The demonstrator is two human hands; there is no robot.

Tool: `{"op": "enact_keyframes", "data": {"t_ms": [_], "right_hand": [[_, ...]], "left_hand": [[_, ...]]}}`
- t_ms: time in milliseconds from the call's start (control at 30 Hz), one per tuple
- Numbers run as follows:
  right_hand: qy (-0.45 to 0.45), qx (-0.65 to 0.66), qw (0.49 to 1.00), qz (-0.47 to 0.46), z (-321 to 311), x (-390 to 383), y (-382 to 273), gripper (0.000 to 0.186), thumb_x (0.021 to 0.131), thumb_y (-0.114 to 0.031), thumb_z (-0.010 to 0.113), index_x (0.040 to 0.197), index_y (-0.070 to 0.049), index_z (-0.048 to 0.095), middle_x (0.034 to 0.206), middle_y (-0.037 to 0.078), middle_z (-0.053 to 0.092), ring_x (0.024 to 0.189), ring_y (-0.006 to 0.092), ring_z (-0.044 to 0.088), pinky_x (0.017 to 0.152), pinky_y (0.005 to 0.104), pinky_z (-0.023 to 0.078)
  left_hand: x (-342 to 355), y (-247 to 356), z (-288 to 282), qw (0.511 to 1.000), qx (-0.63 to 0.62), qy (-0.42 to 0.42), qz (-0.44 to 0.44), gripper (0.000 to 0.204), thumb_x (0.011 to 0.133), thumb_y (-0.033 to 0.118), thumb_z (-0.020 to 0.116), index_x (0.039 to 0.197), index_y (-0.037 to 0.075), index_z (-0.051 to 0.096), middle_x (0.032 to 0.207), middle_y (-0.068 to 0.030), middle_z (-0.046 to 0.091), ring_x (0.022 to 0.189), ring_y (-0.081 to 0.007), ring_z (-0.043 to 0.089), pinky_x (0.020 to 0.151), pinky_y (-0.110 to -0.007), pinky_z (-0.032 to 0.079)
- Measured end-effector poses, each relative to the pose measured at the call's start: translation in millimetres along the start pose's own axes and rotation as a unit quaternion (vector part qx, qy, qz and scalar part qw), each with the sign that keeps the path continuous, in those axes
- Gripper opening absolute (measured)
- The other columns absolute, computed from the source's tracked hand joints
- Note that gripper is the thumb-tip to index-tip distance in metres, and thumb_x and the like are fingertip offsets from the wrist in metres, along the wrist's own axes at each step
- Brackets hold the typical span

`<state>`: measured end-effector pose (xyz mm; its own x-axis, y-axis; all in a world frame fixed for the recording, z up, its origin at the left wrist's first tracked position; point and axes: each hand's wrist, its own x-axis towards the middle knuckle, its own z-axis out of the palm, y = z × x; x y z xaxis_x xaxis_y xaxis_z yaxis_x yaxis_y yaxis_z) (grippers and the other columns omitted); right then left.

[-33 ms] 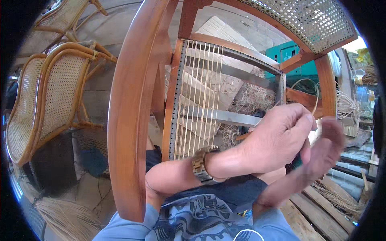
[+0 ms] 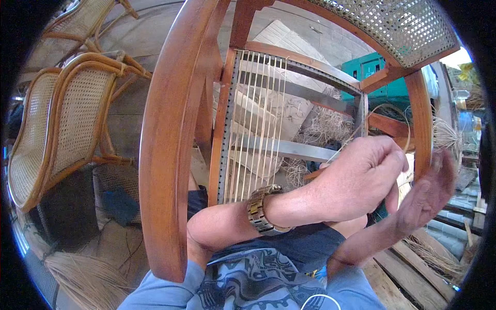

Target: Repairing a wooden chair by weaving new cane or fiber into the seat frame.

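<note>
A brown wooden chair frame (image 2: 168,155) stands tipped in front of me. Its seat frame (image 2: 222,129) carries several pale cane strands (image 2: 258,124) strung side by side across the left part. My left hand (image 2: 361,178), with a metal watch (image 2: 262,209) on the wrist, reaches across to the seat's right rail. Its fingers are closed on a thin cane strand (image 2: 395,111) that loops up above it. My right hand (image 2: 429,196) is just right of the left one, beside the chair's right post (image 2: 421,119). It is blurred, fingers stretched upward; its hold is unclear.
Woven cane of the chair back (image 2: 398,26) spans the top right. Two rattan chairs (image 2: 67,119) stand at the left. Loose cane fibre (image 2: 88,279) lies at lower left and bundles (image 2: 444,134) at the right. Wooden planks (image 2: 413,279) lie lower right; a teal box (image 2: 377,72) sits behind.
</note>
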<state>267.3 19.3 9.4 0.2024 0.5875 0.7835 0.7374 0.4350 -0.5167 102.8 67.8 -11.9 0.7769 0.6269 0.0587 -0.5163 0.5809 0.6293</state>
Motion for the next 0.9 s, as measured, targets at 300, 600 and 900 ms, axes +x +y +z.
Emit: {"op": "enact_keyframes", "data": {"t_ms": [300, 600, 900], "right_hand": [[-0.120, 0.098, 0.976, 0.156, -20.2, -37.2, 45.2, 0.035, 0.094, -0.028, 0.067, 0.118, -0.004, 0.060, 0.094, 0.003, 0.060, 0.084, 0.0135, 0.056, 0.079, 0.0246, 0.044], [-0.204, 0.055, 0.934, 0.289, 33.2, -81.9, 211.7, 0.023, 0.104, -0.021, 0.053, 0.109, -0.003, 0.066, 0.087, 0.003, 0.064, 0.077, 0.0099, 0.059, 0.074, 0.0248, 0.050], [-0.130, 0.191, 0.917, 0.326, 195.2, -35.6, 192.6, 0.019, 0.101, -0.016, 0.059, 0.108, 0.000, 0.064, 0.089, 0.007, 0.069, 0.078, 0.0112, 0.066, 0.072, 0.0254, 0.055]], "left_hand": [[-12.1, 13.6, 2.1, 0.996, -0.036, 0.014, 0.075, 0.023, 0.101, 0.015, 0.046, 0.089, -0.001, 0.056, 0.062, -0.0058, 0.062, 0.056, -0.0093, 0.058, 0.054, -0.024, 0.046], [-33.3, 1.2, 27.9, 0.994, 0.043, -0.045, 0.090, 0.018, 0.102, 0.011, 0.046, 0.093, -0.003, 0.052, 0.065, -0.0047, 0.056, 0.059, -0.0104, 0.057, 0.053, -0.028, 0.045], [-38.3, -18.6, 30.1, 0.943, 0.201, -0.048, 0.262, 0.013, 0.097, 0.009, 0.051, 0.097, -0.003, 0.045, 0.064, -0.0185, 0.053, 0.061, -0.0369, 0.060, 0.057, -0.046, 0.045]]}}
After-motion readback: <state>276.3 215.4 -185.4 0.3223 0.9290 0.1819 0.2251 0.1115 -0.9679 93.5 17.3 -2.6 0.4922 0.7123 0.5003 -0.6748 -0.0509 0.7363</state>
